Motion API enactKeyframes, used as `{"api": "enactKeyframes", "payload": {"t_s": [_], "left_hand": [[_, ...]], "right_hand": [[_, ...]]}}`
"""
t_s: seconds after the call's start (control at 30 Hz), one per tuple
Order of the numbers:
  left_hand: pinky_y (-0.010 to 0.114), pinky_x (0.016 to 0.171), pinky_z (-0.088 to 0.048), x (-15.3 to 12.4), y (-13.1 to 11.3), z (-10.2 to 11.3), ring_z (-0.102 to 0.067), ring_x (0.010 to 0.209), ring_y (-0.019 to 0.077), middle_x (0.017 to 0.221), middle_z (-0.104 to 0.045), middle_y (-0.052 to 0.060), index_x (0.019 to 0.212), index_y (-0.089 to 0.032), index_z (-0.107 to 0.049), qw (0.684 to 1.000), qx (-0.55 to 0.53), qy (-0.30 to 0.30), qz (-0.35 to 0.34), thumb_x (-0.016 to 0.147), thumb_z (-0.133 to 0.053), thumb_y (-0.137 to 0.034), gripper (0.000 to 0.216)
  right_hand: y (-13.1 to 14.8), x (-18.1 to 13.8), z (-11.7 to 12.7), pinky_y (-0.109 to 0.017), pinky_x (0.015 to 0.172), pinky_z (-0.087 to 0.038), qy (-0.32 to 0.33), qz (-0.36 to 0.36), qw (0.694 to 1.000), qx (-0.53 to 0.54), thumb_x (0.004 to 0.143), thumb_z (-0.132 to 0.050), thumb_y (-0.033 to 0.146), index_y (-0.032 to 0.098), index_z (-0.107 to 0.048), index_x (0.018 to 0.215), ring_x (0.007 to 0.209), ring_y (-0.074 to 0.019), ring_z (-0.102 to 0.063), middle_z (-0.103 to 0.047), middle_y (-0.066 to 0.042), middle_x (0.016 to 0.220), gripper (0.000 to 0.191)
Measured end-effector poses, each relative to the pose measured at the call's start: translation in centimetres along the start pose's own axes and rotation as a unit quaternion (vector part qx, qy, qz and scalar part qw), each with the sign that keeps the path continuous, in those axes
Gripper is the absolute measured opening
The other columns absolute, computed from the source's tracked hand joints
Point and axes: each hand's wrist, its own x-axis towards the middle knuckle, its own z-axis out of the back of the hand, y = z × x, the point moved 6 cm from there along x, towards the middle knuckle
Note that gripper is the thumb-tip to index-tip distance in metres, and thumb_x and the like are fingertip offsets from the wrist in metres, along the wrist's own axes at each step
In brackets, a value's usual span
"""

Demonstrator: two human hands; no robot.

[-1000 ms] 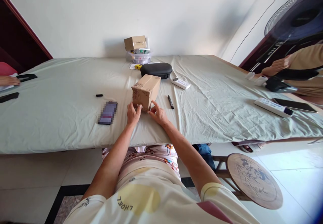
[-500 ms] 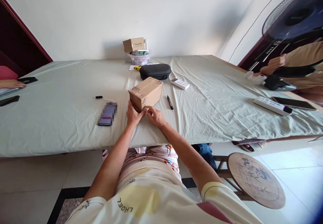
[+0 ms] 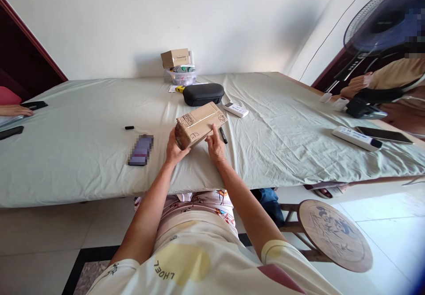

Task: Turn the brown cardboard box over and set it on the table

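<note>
A brown cardboard box [image 3: 202, 121] with dark pen scribbles and a taped seam lies tilted in front of me. My left hand [image 3: 174, 149] is wrapped round its left end, the thumb along the near lower edge. My right hand [image 3: 216, 148] is at the box's near right side, index finger extended to its edge and the thumb apart; it grips nothing I can see. Just right of the box a black marker [image 3: 223, 135] lies on the cloth, partly hidden by it. The marker's black cap [image 3: 129, 127] rests farther left.
A phone [image 3: 141, 150] lies left of my hands. Behind the box are a black case [image 3: 203, 94], a white device [image 3: 236, 110] and a plastic tub [image 3: 181, 78] with a small carton [image 3: 175, 58] above it. Other people's hands show at both sides; a stool [image 3: 335, 235] stands right.
The box has turned, its far end swinging right toward the marker, with more of its top showing. My right hand has moved from the near corner up and right along its side.
</note>
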Motion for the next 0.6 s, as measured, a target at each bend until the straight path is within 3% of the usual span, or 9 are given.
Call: {"api": "enactKeyframes", "payload": {"t_s": [0.2,0.47,0.6], "left_hand": [[0.056,0.132,-0.029,0.1,1.6,0.4,-0.034,0.160,0.0409,0.171,-0.038,0.016,0.166,-0.025,-0.032,0.992,-0.097,0.035,0.068,0.060,-0.094,-0.030,0.122],[0.054,0.132,-0.028,0.4,1.4,0.8,-0.036,0.158,0.0378,0.166,-0.046,0.012,0.161,-0.022,-0.044,0.985,-0.139,0.059,0.083,0.068,-0.087,-0.037,0.103],[0.053,0.126,-0.040,0.6,1.3,0.9,-0.046,0.152,0.0362,0.160,-0.053,0.010,0.158,-0.025,-0.047,0.980,-0.177,0.047,0.084,0.070,-0.085,-0.040,0.097]], "right_hand": [[-1.7,0.8,2.0,-0.035,0.078,-0.058,-0.047,-0.082,0.996,0.003,0.105,-0.046,0.046,0.017,-0.029,0.168,0.076,-0.0217,-0.072,-0.077,-0.004,0.085,0.071],[-1.7,0.8,1.8,-0.029,0.066,-0.047,-0.043,-0.113,0.993,0.001,0.099,-0.054,0.045,0.017,-0.019,0.172,0.062,-0.0167,-0.060,-0.070,0.002,0.073,0.085],[-1.7,0.7,1.6,-0.031,0.067,-0.047,-0.029,-0.131,0.991,0.002,0.096,-0.054,0.043,0.019,-0.025,0.170,0.062,-0.0171,-0.058,-0.070,0.002,0.074,0.083]]}}
